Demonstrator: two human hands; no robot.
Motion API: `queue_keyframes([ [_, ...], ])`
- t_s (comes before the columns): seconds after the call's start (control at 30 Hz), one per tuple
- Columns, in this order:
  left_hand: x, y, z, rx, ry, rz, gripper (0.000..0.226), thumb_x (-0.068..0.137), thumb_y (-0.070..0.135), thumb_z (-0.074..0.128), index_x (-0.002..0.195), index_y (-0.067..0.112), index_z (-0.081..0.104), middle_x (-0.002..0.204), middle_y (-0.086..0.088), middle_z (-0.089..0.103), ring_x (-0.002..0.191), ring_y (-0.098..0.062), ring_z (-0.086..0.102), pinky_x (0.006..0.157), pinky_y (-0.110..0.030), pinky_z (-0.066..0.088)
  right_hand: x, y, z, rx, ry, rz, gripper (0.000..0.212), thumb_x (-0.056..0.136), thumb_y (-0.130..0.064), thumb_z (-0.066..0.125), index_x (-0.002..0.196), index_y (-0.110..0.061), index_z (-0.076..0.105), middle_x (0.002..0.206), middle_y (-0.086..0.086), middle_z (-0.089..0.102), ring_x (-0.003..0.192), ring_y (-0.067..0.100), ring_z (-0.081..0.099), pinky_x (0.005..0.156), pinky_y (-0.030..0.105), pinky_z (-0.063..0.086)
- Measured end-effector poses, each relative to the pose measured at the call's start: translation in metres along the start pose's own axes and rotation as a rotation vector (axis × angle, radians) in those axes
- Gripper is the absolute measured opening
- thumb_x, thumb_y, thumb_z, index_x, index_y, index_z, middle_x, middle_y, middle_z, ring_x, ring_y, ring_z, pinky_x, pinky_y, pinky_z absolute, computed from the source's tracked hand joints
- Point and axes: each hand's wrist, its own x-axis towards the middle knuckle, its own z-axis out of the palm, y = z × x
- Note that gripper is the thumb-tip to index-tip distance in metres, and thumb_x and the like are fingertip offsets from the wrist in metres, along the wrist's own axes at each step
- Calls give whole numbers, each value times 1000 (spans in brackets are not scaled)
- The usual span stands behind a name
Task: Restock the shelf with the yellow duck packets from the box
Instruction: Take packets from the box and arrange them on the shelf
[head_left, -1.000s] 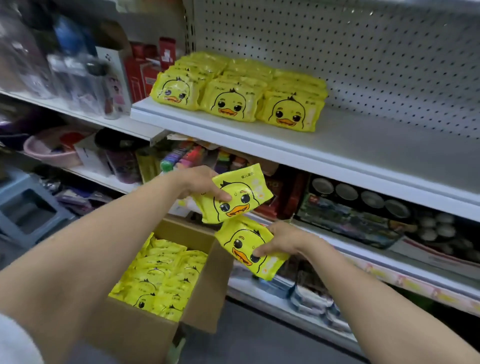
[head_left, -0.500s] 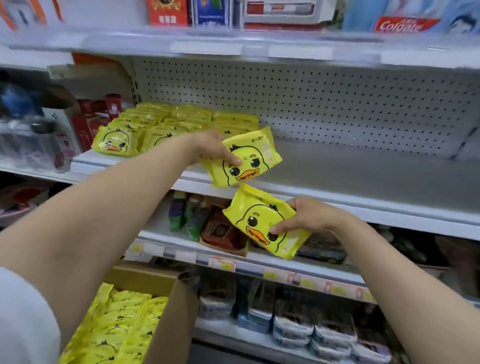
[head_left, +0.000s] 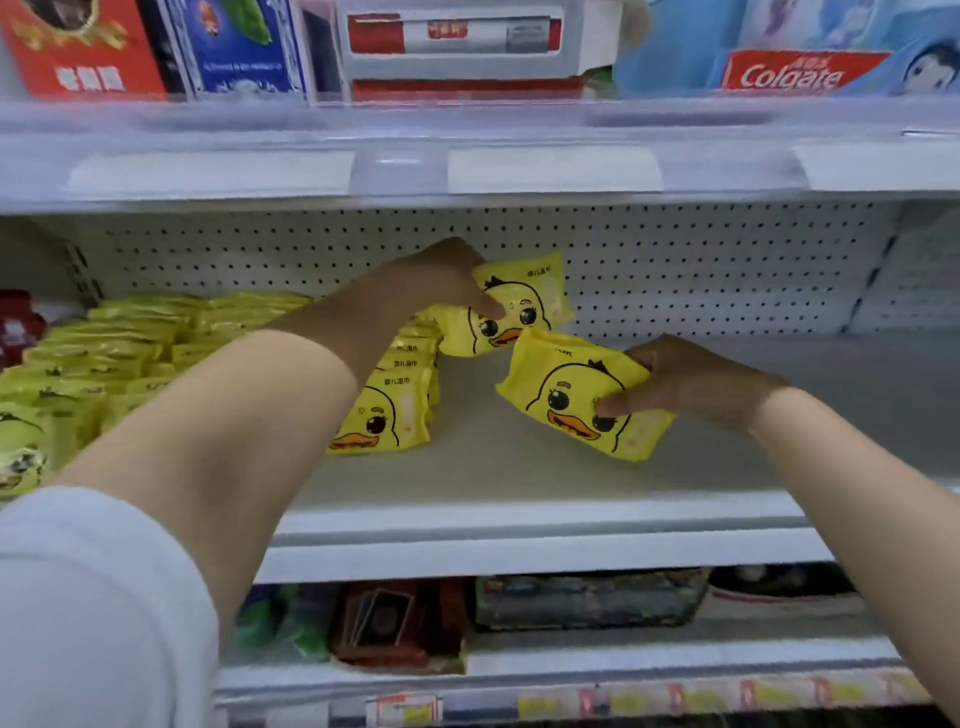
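My left hand (head_left: 441, 283) grips a yellow duck packet (head_left: 524, 306) near the back of the white shelf (head_left: 519, 467), just right of the last row of stocked duck packets (head_left: 384, 410). My right hand (head_left: 685, 382) holds a second yellow duck packet (head_left: 566, 400), tilted, just above the bare middle of the shelf. More rows of the same yellow packets (head_left: 119, 343) fill the shelf's left part. The box is out of view.
A pegboard back wall (head_left: 701, 265) closes the shelf behind. The shelf above (head_left: 519, 166) carries boxed goods, including a Colgate carton (head_left: 795, 73). A lower shelf (head_left: 571, 608) holds mixed small items. The shelf's right half is bare.
Both hands have risen from in front of the shelf edge onto the shelf itself, each still with its packet. The view has tilted up, so the box has dropped out of sight.
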Motion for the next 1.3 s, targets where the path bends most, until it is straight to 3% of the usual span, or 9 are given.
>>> queue_keyframes([
  [0.1,35,-8,3,137,-23,53,55,65,42,87,110,14,71,106,-4,70,87,-19,61,77,-27,49,19,4,-8,-60,94,22,20,73,-21,86,91,-18,77,82,-5,77,78,13,74,72,29,57],
  [0.23,66,-26,17,147,-47,92,53,66,43,86,109,16,71,105,-1,69,86,-17,59,76,-26,49,39,14,-13,-88,177,71,21,70,-24,89,87,-21,77,79,-8,76,79,12,73,68,26,55],
  [0.37,87,-32,29,104,-34,143,55,66,43,86,112,16,70,110,-2,68,95,-19,62,77,-26,48,50,21,-14,-117,216,111,29,66,-28,90,90,-20,77,85,-5,77,84,16,73,81,36,59],
  [0.5,104,-32,37,163,-34,165,64,67,42,86,121,12,66,123,-7,63,111,-26,58,86,-28,46,56,22,-14,-131,213,134,30,67,-28,90,94,-22,77,87,-6,77,86,14,73,83,36,59],
  [0.6,114,-37,42,244,-68,183,59,66,41,86,114,13,68,116,-7,66,105,-25,60,81,-28,46,58,22,-14,-135,217,138,28,69,-28,89,93,-22,77,87,-8,77,84,12,72,80,32,58],
  [0.83,117,-51,44,373,-73,235,52,66,40,86,107,13,67,105,-5,65,100,-26,60,87,-41,52,67,25,-17,-107,236,144,27,68,-28,90,91,-23,77,85,-9,76,83,11,72,76,29,57],
  [0.97,115,-60,48,442,-72,255,57,68,42,84,114,15,63,113,-2,62,105,-25,57,88,-38,50,73,25,-14,-106,211,134,32,69,-28,89,97,-27,76,88,-14,76,86,7,72,79,28,57],
  [1.13,110,-63,49,534,-35,280,61,69,45,83,118,18,59,111,-2,62,102,-24,58,77,-32,47,78,22,-15,-124,212,129,37,68,-28,90,102,-27,75,93,-12,76,88,8,71,82,29,57],
  [1.3,103,-65,51,563,76,334,65,62,39,88,101,15,42,85,-1,50,84,-25,55,62,-32,41,81,23,-15,-110,226,128,40,69,-29,89,105,-25,75,95,-10,76,89,9,71,86,32,57],
])
